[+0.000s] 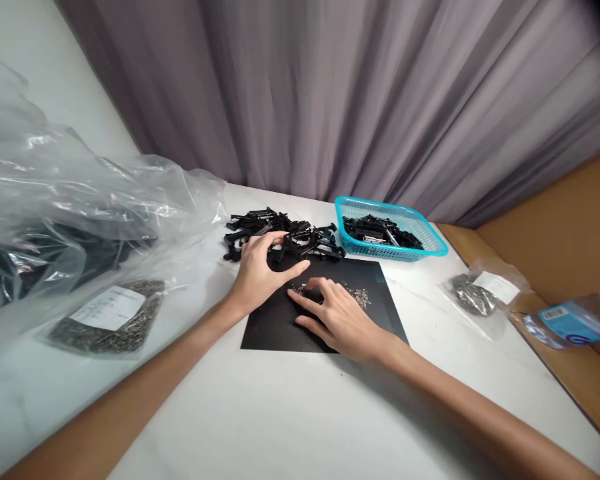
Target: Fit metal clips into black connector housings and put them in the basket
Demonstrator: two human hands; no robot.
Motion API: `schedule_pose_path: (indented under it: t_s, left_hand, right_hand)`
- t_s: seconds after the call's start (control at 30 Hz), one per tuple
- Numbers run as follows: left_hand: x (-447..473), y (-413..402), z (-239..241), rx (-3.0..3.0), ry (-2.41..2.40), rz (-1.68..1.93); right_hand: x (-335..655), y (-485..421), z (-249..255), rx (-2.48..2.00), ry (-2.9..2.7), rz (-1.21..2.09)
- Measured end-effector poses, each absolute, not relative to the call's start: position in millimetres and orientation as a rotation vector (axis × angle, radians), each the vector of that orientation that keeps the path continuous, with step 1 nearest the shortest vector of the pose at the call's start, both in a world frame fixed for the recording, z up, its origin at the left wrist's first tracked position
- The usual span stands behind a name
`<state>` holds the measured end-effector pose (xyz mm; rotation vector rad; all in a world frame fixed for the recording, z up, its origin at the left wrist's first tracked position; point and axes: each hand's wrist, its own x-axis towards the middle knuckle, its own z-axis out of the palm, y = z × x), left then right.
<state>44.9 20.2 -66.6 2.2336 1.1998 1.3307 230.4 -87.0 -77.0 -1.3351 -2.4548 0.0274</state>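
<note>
Left hand [260,270] lies at the mat's [380,293] far edge, fingers loosely curled over the black clips [285,233]; whether it grips one cannot be told. Right hand [340,317] rests on the mat, fingers half spread, fingertips [295,295] touching the small springs [357,295].

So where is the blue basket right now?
In the head view, the blue basket sits on the white table at the back right, just right of the loose pile of black parts, near the curtain.
</note>
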Motion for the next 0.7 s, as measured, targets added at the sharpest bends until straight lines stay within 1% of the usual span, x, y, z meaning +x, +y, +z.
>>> schedule_pose_path:
  t_s: [0.13,0.3,0.47,0.7]
  left_hand:
    - [45.0,19.6,-66.2,2.253,1.201,1.359]
    - [44.2,20.2,-64.9,2.267,1.205,1.387]
    - [44.8,19.3,-64.8,2.287,1.199,1.352]
    - [44.3,19.9,-65.6,2.288,1.212,1.322]
  right_hand:
    - [230.6,-80.5,-76.0,-1.32,-2.338,0.111]
    - [241.1,-76.7,-76.8,-1.45,-2.338,-0.001]
    - [245.5,-77.9,-84.0,-1.45,-2.416,-0.061]
    - [240.5,-68.8,-81.6,-1.373,-2.178,0.07]
